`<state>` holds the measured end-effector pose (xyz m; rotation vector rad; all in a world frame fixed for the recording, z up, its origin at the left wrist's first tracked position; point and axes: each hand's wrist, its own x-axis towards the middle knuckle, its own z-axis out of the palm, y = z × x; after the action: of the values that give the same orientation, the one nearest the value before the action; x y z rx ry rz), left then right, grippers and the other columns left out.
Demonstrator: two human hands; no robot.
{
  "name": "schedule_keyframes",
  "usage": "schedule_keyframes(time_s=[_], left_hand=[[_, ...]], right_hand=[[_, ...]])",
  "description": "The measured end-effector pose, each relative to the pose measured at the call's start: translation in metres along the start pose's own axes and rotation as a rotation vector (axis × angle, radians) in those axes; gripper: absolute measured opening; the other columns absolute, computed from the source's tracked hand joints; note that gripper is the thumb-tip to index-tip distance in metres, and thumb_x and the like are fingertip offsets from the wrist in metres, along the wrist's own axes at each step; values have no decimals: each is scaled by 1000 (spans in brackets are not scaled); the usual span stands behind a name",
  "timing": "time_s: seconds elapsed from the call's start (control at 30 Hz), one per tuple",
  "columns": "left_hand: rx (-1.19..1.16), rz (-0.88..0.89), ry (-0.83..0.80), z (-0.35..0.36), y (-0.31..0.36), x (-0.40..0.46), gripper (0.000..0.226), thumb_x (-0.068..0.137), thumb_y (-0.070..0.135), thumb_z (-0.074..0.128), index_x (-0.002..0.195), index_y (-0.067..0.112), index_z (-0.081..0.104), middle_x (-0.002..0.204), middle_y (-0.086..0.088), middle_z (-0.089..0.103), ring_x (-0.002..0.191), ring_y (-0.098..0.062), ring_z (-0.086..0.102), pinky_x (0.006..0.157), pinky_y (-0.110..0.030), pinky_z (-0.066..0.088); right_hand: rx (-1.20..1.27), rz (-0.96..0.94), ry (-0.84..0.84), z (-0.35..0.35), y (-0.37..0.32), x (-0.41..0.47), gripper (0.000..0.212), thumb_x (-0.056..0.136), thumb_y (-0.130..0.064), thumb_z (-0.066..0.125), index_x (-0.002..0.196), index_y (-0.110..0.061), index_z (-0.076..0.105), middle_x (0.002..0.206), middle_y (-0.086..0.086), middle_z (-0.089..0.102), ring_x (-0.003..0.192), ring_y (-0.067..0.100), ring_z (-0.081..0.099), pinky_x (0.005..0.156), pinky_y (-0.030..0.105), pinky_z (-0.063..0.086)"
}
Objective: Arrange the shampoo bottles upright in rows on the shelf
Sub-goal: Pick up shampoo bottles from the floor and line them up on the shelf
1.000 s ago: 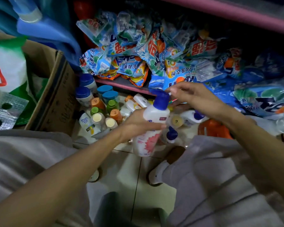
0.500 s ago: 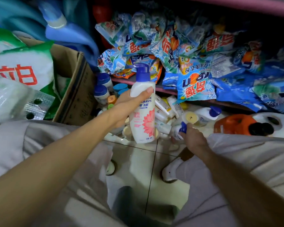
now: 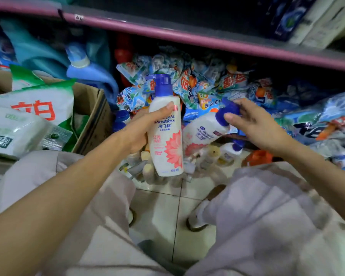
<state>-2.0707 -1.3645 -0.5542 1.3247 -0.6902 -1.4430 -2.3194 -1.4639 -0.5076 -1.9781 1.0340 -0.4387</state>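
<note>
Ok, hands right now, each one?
Left hand: grips upright white blue-capped shampoo bottle.
Right hand: pinches blue cap of tilted second white shampoo bottle.

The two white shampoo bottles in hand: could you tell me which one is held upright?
The left hand holds its shampoo bottle upright, pump on top; the right hand holds the other bottle tilted by its blue cap.

2 hands: left hand (image 3: 139, 130), right hand (image 3: 253, 124). 2 white shampoo bottles w/ blue caps held, one upright (image 3: 165, 136), one tilted (image 3: 205, 130); 1 smaller on floor (image 3: 230, 151). 1 cardboard box (image 3: 92, 120), 1 orange jug (image 3: 257, 157); sachets too many to count.
</note>
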Motion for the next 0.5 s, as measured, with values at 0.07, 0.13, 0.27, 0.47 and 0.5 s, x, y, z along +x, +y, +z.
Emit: schedule_keyframes(time_s=[0.07, 0.13, 0.27, 0.47, 0.5], left_hand=[[5, 45, -23, 10, 18, -7, 39, 62, 48, 77, 89, 19, 74, 94, -7, 75, 85, -21, 72, 75, -36, 57], [5, 87, -50, 19, 38, -14, 40, 54, 52, 77, 80, 21, 78, 90, -5, 75, 82, -19, 72, 74, -34, 58], [32, 140, -103, 33, 74, -33, 44, 59, 54, 76, 88, 22, 75, 95, -6, 75, 85, -21, 72, 74, -38, 58], [53, 326, -39, 37, 128, -40, 49, 59, 46, 74, 98, 16, 68, 90, -5, 75, 80, -18, 73, 61, -27, 56], [55, 359, -10, 35, 137, -37, 50, 60, 46, 74, 99, 16, 67, 92, -4, 75, 81, -17, 72, 63, -27, 56]], right_hand=[[236, -42, 43, -13, -32, 2, 3, 96, -24, 53, 98, -22, 54, 92, -3, 62, 82, 14, 59, 83, 37, 50], [362, -60, 70, -21, -61, 5, 5, 97, -25, 51, 96, -23, 55, 84, -5, 62, 75, 10, 59, 77, 37, 54], [337, -96, 112, -28, -101, 9, 14, 98, -28, 48, 90, -20, 57, 63, -14, 60, 55, 2, 54, 57, 22, 48], [455, 47, 443, -72, -133, 53, 29, 98, -37, 46, 109, -13, 57, 79, 10, 57, 67, 23, 57, 66, 41, 50], [564, 118, 530, -83, -140, 65, 31, 99, -35, 45, 115, -11, 55, 81, 8, 58, 65, 23, 59, 60, 42, 52]])
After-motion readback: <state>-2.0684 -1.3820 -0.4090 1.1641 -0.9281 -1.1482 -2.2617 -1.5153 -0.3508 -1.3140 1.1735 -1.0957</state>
